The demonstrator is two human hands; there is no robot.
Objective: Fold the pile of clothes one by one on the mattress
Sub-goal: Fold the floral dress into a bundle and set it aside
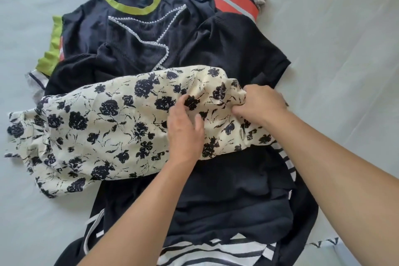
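A pile of clothes [194,71] is lying across the middle of the white mattress [345,39], running from its far edge down toward the near edge. On top of the pile, a cream garment with a black floral print [103,127] is stretching crosswise, its left end trailing onto the bare mattress toward the left edge. The left hand [185,129] is resting on the floral garment near its middle, fingers curling into the fabric and pinching a fold. The right hand [261,103] is gripping the garment's bunched right end, fingers closing around the cloth. Beneath it, a navy top with lime-green trim [138,6] and a pearl-edged dark piece [140,34] are lying toward the far edge, while a black-and-white striped garment [207,252] is showing at the near edge.
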